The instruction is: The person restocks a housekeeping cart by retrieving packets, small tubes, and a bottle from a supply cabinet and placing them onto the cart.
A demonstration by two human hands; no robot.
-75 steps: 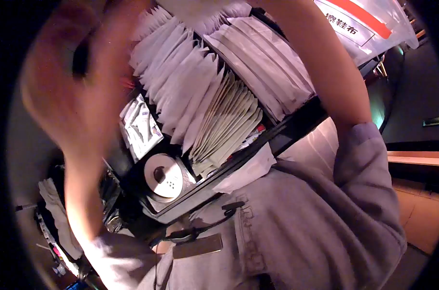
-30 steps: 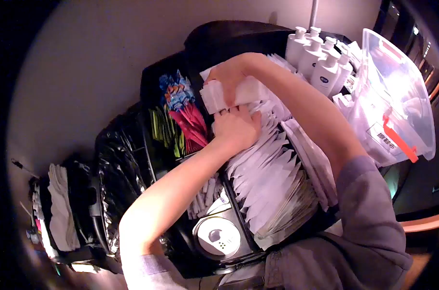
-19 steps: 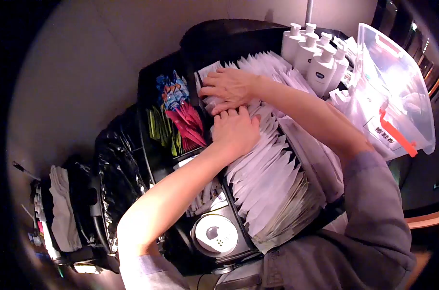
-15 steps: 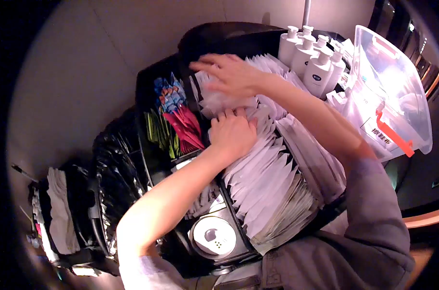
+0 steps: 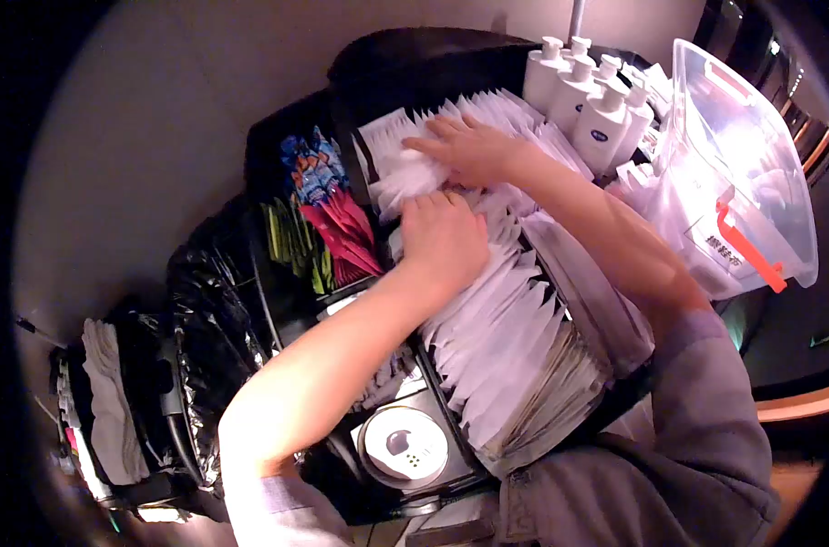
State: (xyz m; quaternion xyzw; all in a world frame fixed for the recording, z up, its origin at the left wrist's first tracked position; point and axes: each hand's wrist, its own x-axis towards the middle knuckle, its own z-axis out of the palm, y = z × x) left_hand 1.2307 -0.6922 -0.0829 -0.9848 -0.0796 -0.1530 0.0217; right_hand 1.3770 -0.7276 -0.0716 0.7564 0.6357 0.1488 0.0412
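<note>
The right hand (image 5: 474, 153) lies spread on the white packets (image 5: 497, 328), which stand in rows in a black tray (image 5: 448, 387). The left hand (image 5: 444, 239) is just below it, fingers bent and close together, pressing on the packets. Left of the left hand are pink packets (image 5: 346, 239) and blue packets (image 5: 312, 166). Past the right hand are white pump bottles (image 5: 601, 129). Below the left hand is a round white lid (image 5: 405, 445).

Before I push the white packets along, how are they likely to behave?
The white packets look thin, so each will probably flex and feel light. Their edges fan out unevenly, so a push may make them lean or slide over one another. Packed closely, neighbours will likely shift too.
</note>
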